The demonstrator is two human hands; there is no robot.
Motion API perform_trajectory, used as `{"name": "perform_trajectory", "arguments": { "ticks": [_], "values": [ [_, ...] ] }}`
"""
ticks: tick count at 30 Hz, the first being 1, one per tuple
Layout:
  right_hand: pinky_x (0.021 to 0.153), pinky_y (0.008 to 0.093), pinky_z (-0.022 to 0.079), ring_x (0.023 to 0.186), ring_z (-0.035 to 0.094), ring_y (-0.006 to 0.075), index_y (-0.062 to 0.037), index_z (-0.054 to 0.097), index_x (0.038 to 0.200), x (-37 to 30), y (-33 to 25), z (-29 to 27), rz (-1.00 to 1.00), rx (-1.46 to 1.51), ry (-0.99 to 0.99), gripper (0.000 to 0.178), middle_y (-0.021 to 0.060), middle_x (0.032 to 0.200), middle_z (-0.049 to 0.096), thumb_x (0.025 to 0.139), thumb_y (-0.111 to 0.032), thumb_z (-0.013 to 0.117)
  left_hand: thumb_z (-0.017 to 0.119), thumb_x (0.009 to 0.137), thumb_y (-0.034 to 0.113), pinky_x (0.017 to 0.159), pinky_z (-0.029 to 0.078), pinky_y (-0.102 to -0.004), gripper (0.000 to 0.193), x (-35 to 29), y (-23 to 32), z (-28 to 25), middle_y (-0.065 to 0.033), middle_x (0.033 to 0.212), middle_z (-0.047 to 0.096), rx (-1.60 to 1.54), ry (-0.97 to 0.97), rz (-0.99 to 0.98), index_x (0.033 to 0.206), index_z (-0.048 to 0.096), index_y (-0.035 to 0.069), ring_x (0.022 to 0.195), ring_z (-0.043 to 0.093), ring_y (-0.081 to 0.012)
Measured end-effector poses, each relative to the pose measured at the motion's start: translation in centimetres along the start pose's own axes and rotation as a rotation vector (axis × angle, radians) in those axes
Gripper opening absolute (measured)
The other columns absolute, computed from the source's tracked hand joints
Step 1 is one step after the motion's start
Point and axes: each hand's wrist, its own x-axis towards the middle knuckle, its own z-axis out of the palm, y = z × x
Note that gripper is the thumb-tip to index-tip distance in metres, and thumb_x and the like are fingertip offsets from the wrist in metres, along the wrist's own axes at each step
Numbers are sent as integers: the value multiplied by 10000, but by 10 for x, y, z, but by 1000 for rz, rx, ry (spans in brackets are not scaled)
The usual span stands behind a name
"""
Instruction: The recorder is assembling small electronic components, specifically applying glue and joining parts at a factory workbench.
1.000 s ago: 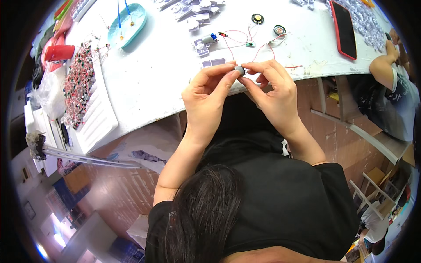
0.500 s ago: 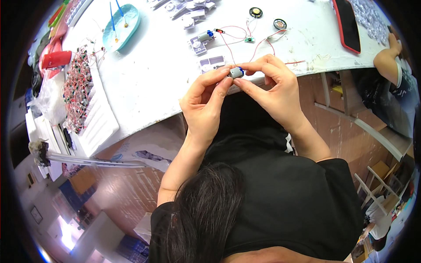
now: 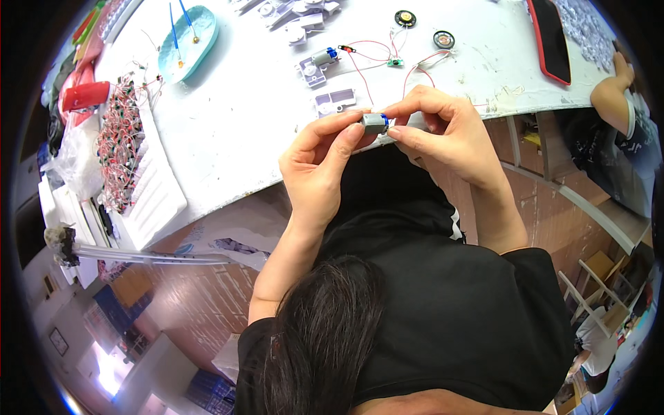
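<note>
A small grey motor (image 3: 373, 124) with a blue end cap is held just over the table's front edge. My left hand (image 3: 315, 162) pinches its grey body between thumb and fingers. At the blue end, the thumb and index finger of my right hand (image 3: 453, 135) close around the cap; a thin pale strand shows there. Beyond my hands lies a small green circuit board (image 3: 395, 63) with red and white wires, joined to two round speakers (image 3: 405, 19). A second motor (image 3: 324, 55) rests on a pale plastic housing (image 3: 312, 72). Another pale housing (image 3: 335, 102) lies nearer.
More pale housings (image 3: 304, 28) sit at the back. A turquoise dish (image 3: 209, 41) with blue-handled tools stands left, beside a heap of wired boards (image 3: 123, 149) on a white tray (image 3: 162, 200). A red-cased phone (image 3: 550, 43) lies right, near another person's arm (image 3: 610, 97).
My right hand has shifted slightly right along the motor, its fingers now at the blue end. The motor is a little lower and more of its grey body shows.
</note>
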Motion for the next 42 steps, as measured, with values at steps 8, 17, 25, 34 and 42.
{"name": "perform_trajectory", "arguments": {
  "ticks": [8, 17, 25, 34, 42],
  "values": [
    [589, 203, 305, 680, 432, 44, -75, 726, 1084, -2, -26, -6, -54, -56, 146, 278, -34, 898, 643, 807, -67, 716, 632, 925, 10, 875, 581, -334, 187, 2, 5, -4, -147, 1072, 683, 8, 11, -25, 1099, 646, -55, 965, 671, -189],
    [815, 299, 483, 899, 591, 184, -60, 729, 993, 5, -20, 14, -491, -497, 13, 304, 21, 922, 707, 702, 28, 746, 631, 908, -43, 848, 574, -295, 179, -3, 8, -12, -106, 1073, 667, 25, -28, 84, 1086, 649, -42, 945, 661, -154],
    [816, 315, 454, 835, 605, 193, -108, 734, 939, 28, -5, 14, -614, -574, 257, 239, 2, 915, 723, 712, -46, 775, 789, 731, 61, 811, 492, -333, 404, 35, 44, -37, -79, 1017, 651, 1308, -211, 621, 1120, 679, 59, 907, 572, -246],
    [940, 390, 405, 872, 599, 157, -156, 717, 911, 33, 3, 41, -699, -640, 160, 232, -61, 916, 709, 704, -65, 769, 811, 680, 58, 824, 475, -334, 392, 31, 52, -62, -62, 944, 617, 1147, -310, 301, 1059, 710, 54, 936, 549, -244],
    [1012, 442, 383, 849, 597, 144, -164, 727, 901, 34, 14, 54, -683, -705, 177, 201, -71, 917, 712, 713, -105, 768, 825, 654, 41, 792, 487, -312, 408, 29, 46, -70, -61, 935, 621, 1010, -270, 227, 1047, 717, 48, 921, 566, -220]
  ]
}}
